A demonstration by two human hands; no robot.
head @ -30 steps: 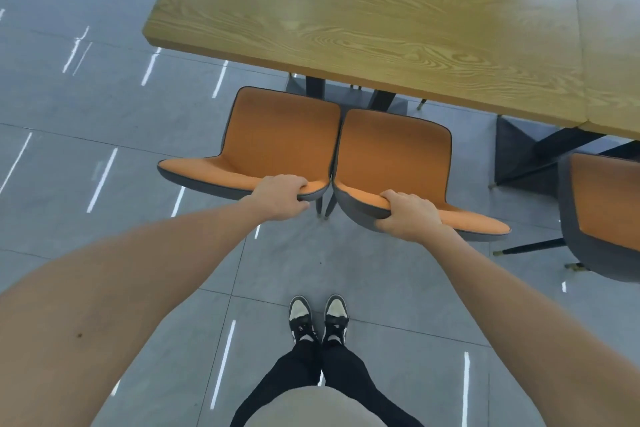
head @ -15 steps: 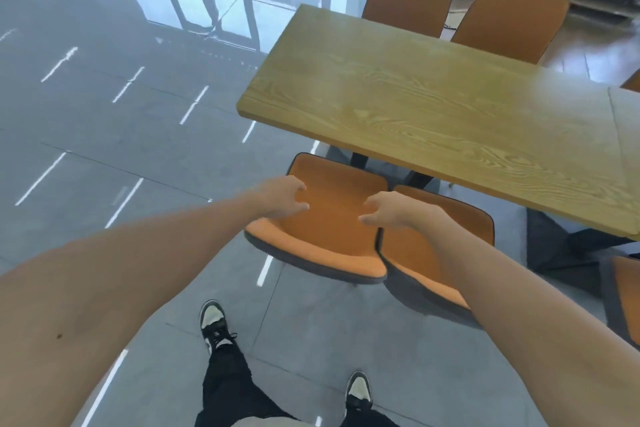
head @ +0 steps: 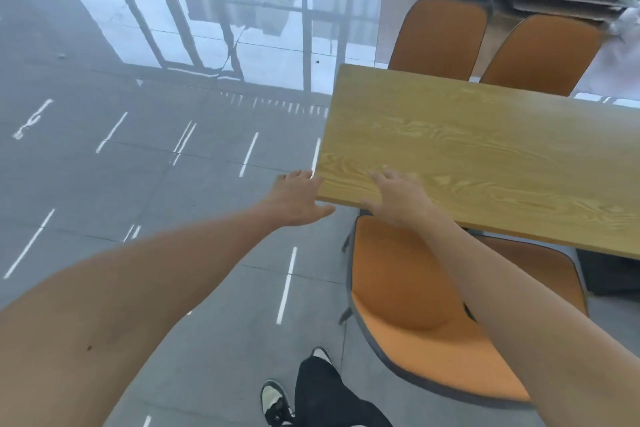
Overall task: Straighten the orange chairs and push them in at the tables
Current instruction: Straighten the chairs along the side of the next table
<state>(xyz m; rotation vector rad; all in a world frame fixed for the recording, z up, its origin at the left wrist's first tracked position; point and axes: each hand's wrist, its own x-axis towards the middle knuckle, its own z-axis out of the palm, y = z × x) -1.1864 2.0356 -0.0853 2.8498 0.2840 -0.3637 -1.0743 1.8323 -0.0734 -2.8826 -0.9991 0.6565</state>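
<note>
- Off the near-left corner of the wooden table [head: 485, 156], the left hand [head: 294, 199] hangs over the floor [head: 138, 184] with fingers spread and nothing in it, thumb pointing toward the table's edge.
- Just right of that corner, the right hand [head: 394, 198] reaches across the table's near edge, fingers loosely extended and empty; whether it touches the tabletop cannot be told.
- Directly below that hand, the nearest orange chair [head: 415, 315] stands with its seat partly under the table's near edge and its backrest toward the person, under the right forearm.
- Further right along the same edge, a second orange chair [head: 543, 270] is tucked beside the first, mostly hidden by the arm.
- Across the table on its far side, two more orange chairs [head: 440, 38] stand side by side against the far edge.
- Judged from this, both hands sit above and beyond the near backrest; the right hand is closer, so any further push means drawing back toward the person first.
</note>
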